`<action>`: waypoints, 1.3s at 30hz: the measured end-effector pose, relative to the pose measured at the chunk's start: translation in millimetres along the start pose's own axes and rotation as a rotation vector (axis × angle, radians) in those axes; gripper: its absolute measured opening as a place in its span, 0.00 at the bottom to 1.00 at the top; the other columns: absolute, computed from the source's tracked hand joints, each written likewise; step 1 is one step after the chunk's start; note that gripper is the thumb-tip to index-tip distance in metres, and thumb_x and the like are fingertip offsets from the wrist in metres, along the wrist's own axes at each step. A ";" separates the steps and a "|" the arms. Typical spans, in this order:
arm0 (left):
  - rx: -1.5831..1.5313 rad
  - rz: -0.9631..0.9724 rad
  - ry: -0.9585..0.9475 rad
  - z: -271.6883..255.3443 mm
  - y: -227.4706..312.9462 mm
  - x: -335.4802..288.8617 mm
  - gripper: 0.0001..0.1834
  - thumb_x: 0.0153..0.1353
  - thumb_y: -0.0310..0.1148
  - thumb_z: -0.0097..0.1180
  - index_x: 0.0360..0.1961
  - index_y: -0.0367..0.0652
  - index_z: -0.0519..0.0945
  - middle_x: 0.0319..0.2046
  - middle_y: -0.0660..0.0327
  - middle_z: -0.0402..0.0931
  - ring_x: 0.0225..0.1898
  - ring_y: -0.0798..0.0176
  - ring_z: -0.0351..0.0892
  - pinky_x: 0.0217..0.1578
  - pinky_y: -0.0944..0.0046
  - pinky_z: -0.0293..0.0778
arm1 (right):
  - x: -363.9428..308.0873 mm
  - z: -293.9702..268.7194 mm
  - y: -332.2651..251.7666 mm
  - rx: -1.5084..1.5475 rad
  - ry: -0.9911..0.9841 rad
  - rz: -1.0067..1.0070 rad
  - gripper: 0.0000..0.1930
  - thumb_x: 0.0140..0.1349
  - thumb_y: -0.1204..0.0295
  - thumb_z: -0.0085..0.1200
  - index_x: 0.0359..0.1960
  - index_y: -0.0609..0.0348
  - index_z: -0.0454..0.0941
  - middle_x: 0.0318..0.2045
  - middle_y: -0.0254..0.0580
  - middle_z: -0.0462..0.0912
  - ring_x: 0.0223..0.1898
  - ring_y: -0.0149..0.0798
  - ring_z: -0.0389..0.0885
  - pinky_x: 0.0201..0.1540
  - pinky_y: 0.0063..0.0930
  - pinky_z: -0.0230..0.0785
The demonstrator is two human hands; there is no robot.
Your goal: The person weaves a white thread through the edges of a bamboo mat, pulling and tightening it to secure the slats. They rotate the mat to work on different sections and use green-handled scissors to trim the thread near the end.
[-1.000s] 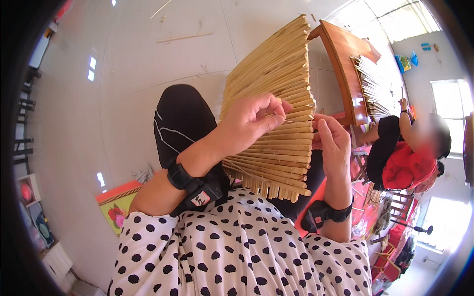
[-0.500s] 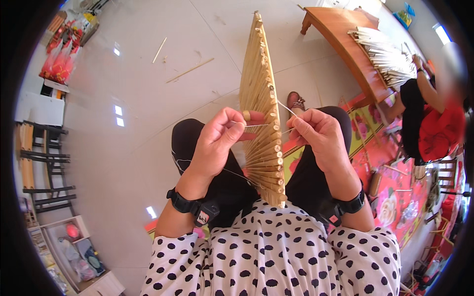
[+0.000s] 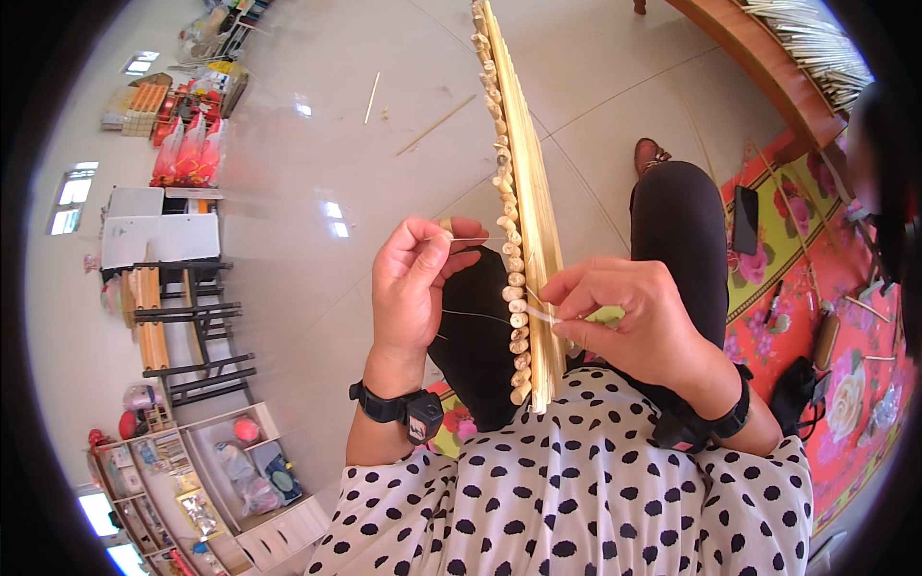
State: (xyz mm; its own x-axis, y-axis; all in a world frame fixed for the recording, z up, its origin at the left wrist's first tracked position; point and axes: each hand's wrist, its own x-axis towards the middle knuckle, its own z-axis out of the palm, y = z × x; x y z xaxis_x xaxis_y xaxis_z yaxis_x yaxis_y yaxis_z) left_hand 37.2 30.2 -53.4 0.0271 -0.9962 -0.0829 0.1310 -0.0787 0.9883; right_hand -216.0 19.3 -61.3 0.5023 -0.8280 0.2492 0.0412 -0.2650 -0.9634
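A long row of pale, round plant stalks (image 3: 534, 221), tied side by side like a mat, stands between my knees, cut ends facing up and left. On its left side my left hand (image 3: 408, 288) pinches a thin white thread (image 3: 475, 239) that runs taut to the stalk ends. On the other side, close to the stalks, my right hand (image 3: 634, 312) is closed with thumb and fingers on a short white strand (image 3: 543, 315). Another loose thread (image 3: 475, 315) hangs below my left hand over my dark trouser leg.
Loose stalks (image 3: 437, 125) lie on the tiled floor ahead. A wooden table (image 3: 768, 58) with heaped stalks (image 3: 816, 48) stands far right. A phone (image 3: 745, 219) rests on the flowered mat (image 3: 797, 278) at right. Folded racks (image 3: 192, 317) and shelving (image 3: 206, 451) line the left.
My right hand has moved down and nearer along the stalks, still on the white strand. The stalk mat has tilted the other way, and the view has turned left.
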 end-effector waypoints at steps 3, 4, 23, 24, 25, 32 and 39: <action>0.098 -0.032 0.054 -1.1 4.6 -5.1 0.06 0.71 0.32 0.54 0.40 0.40 0.75 0.47 0.51 0.81 0.51 0.56 0.82 0.50 0.59 0.79 | -0.8 1.4 3.6 0.025 -0.012 -0.033 0.07 0.53 0.79 0.65 0.27 0.62 0.77 0.36 0.40 0.86 0.30 0.44 0.83 0.32 0.30 0.75; 0.138 -0.038 0.072 -0.9 6.8 -7.1 0.06 0.71 0.32 0.54 0.40 0.40 0.76 0.47 0.51 0.81 0.50 0.57 0.82 0.50 0.60 0.79 | -0.4 1.0 4.4 0.036 -0.016 -0.034 0.07 0.53 0.81 0.65 0.28 0.62 0.77 0.38 0.42 0.86 0.31 0.42 0.84 0.33 0.28 0.76; 0.583 0.012 0.288 -46.1 43.1 -82.1 0.08 0.66 0.21 0.55 0.45 0.36 0.76 0.55 0.54 0.76 0.57 0.61 0.76 0.56 0.64 0.72 | 2.1 -11.2 -1.5 0.222 -0.075 0.152 0.04 0.69 0.84 0.46 0.37 0.63 0.67 0.53 0.54 0.81 0.43 0.24 0.79 0.48 0.19 0.71; 0.608 0.006 0.313 -56.4 40.4 -89.5 0.07 0.66 0.21 0.55 0.45 0.36 0.76 0.54 0.54 0.76 0.58 0.62 0.76 0.55 0.64 0.73 | 0.4 -14.4 -1.5 0.198 -0.071 0.161 0.03 0.70 0.83 0.46 0.37 0.63 0.67 0.53 0.53 0.81 0.44 0.25 0.79 0.49 0.21 0.71; 0.638 -0.005 0.346 -68.7 39.6 -100.0 0.07 0.66 0.22 0.55 0.45 0.35 0.76 0.54 0.55 0.76 0.58 0.62 0.76 0.55 0.64 0.73 | -0.4 -15.6 0.6 0.180 -0.075 0.167 0.02 0.71 0.82 0.46 0.38 0.64 0.68 0.52 0.52 0.81 0.45 0.26 0.78 0.50 0.22 0.71; 1.111 -0.298 0.556 -154.4 -33.6 -185.9 0.10 0.62 0.33 0.60 0.41 0.38 0.80 0.46 0.50 0.79 0.49 0.53 0.80 0.48 0.59 0.76 | -11.1 -45.1 8.3 -0.029 0.012 0.132 0.03 0.73 0.79 0.44 0.40 0.63 0.70 0.52 0.52 0.81 0.55 0.36 0.79 0.55 0.28 0.71; 1.165 -0.730 0.552 -214.5 -147.2 -293.0 0.15 0.59 0.39 0.61 0.40 0.39 0.82 0.43 0.45 0.78 0.46 0.43 0.79 0.49 0.50 0.75 | -8.8 -64.0 0.8 -0.301 -0.021 0.146 0.07 0.73 0.74 0.46 0.44 0.67 0.73 0.54 0.55 0.80 0.59 0.42 0.78 0.56 0.32 0.71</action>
State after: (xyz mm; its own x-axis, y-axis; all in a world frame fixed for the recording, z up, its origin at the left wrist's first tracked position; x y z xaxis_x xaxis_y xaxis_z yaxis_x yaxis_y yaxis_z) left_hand 222.6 341.8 -202.1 0.7058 -0.6053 -0.3681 -0.5618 -0.7948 0.2296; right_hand -275.7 -5.2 -57.9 0.5019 -0.8585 0.1053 -0.2879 -0.2806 -0.9156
